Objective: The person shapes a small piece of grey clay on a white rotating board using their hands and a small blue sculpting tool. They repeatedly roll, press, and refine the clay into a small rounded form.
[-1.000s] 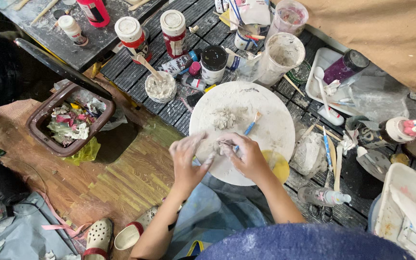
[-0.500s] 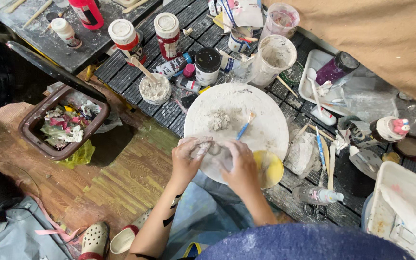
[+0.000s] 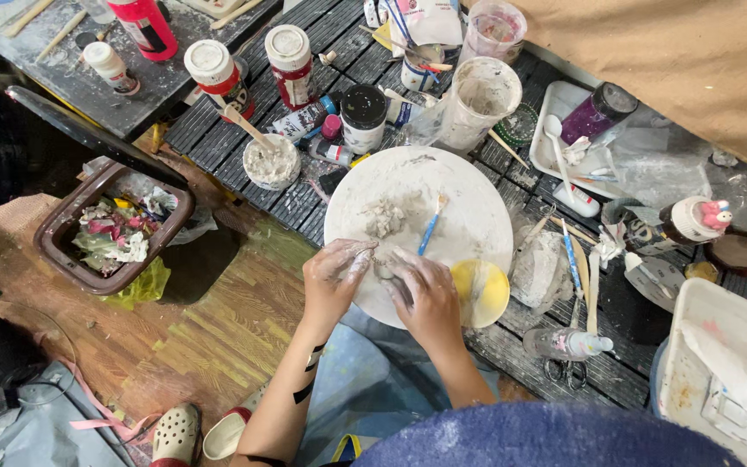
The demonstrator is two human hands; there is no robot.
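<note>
Over the near edge of the round white clay-smeared board (image 3: 469, 216), the left hand (image 3: 335, 281) and right hand (image 3: 425, 298), both curled shut, pinch a small grey clay lump (image 3: 382, 270) between them, seemingly mid-shaping, so careful, even finger pressure seems called for

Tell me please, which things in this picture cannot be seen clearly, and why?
- Head view: the small grey lump between the left hand and right hand; fingers cover it, shape unclear.
- Scissors: blades hidden under the clear bottle.
- White tub: cut off by the right edge.
- Waste bin contents: too small to identify.
</note>
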